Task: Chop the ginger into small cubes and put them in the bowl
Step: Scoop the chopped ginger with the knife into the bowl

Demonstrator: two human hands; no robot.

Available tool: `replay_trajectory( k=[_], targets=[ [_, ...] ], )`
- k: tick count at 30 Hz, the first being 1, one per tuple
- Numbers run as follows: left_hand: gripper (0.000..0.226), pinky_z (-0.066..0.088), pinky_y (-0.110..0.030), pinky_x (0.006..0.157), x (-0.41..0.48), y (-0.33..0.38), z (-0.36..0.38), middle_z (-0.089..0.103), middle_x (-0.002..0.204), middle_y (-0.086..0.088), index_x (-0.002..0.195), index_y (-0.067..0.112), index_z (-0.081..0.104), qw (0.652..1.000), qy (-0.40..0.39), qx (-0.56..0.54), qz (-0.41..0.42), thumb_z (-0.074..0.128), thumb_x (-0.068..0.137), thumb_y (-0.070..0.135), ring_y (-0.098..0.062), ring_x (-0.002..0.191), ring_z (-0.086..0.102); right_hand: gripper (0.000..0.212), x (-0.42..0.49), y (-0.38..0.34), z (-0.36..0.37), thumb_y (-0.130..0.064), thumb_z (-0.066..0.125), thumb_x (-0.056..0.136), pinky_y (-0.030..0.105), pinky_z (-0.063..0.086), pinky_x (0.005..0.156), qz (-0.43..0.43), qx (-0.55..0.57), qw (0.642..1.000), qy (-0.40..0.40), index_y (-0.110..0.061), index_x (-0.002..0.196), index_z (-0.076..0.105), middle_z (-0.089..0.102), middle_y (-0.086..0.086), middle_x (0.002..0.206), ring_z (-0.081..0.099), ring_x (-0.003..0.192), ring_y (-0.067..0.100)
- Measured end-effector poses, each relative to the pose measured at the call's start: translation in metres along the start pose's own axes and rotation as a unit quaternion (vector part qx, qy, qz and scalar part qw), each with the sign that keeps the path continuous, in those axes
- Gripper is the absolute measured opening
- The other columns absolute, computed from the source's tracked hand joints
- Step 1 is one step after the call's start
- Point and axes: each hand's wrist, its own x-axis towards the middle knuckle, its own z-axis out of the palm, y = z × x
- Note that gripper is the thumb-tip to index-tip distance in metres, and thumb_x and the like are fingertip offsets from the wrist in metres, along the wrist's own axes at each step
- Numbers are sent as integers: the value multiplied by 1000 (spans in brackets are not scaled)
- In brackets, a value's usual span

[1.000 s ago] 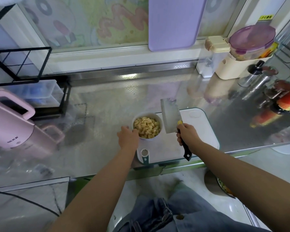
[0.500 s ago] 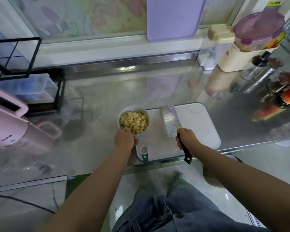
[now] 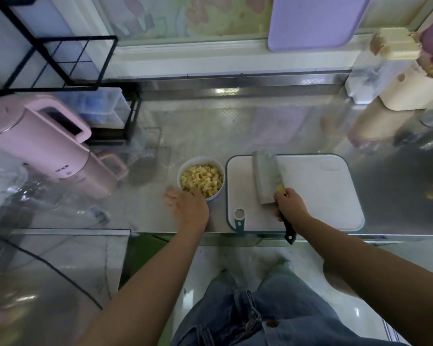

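While right hand [image 3: 291,208] grips cleaver [image 3: 266,179] handle, blade lies on board [image 3: 310,196], pointing away; left hand [image 3: 188,208] spread, beside bowl [image 3: 201,159].

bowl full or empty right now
Nearly full: yellow ginger cubes fill the white bowl close to its rim. It stands upright on the counter, left of the cutting board.

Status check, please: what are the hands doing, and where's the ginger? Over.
Left hand open beside the bowl. Right hand grips the cleaver, blade on the cutting board. Ginger cubes in bowl. Nothing in the way.
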Motion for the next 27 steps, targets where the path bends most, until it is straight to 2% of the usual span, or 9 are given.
replay_trajectory(
  k=[2,3,6,8,12,14,18,22,27],
  targets=[
    [48,41,-43,96,-16,6,-3,44,132,-21,135,2,38,983,95,24,155,52,91,17,-36,118,44,30,2,1,-5,-21,61,90,27,44,46,-40,-57,998,-2,-16,110,39,53,4,88,55,68,24],
    [44,43,-43,95,-22,9,-1,46,129,-21,130,3,43,968,99,32,228,54,89,14,-35,115,45,37,3,1,-10,-18,65,87,27,44,45,-58,-71,996,-4,-17,111,37,52,2,88,55,69,21],
    [24,46,-40,88,-36,23,17,55,113,-12,111,10,59,912,11,87,400,56,87,10,-29,104,51,35,8,2,-30,-8,66,85,28,44,43,-86,-84,993,10,-15,111,44,55,6,89,54,63,21],
    [23,42,-35,89,-44,39,36,56,110,-7,107,13,63,873,-82,126,463,53,86,10,-25,103,51,33,13,3,-51,-6,64,86,29,46,42,-100,-86,991,32,-15,112,46,56,6,86,54,61,23],
    [42,29,-35,108,-62,69,81,41,144,-8,133,16,51,834,-213,208,465,49,91,13,-26,133,35,40,27,10,-112,-7,61,87,33,52,50,-98,-92,985,109,-18,124,50,61,8,88,59,62,26],
    [49,19,-37,117,-67,83,98,24,156,-8,143,17,39,822,-238,248,454,45,95,17,-27,144,20,47,34,18,-147,-12,62,88,40,56,64,-85,-117,978,150,-21,132,51,65,11,99,64,76,32],
    [56,13,-42,120,-75,111,126,7,161,-8,151,21,22,805,-246,312,441,40,98,24,-28,148,6,49,46,44,-207,-18,61,88,35,46,77,-48,-168,961,212,-23,136,51,64,13,118,60,105,35],
    [49,34,-42,107,-78,124,140,25,153,-9,143,19,37,848,-208,297,386,43,95,26,-27,139,25,43,56,64,-238,-14,58,87,41,47,82,-20,-208,959,190,-19,129,55,65,18,111,59,104,39],
    [48,42,-42,94,-79,131,148,40,137,-5,131,23,46,854,-160,321,377,58,87,36,-27,123,39,39,72,58,-237,-23,59,87,45,37,97,-23,-316,920,229,-8,123,58,51,23,122,44,117,39]
  ],
)
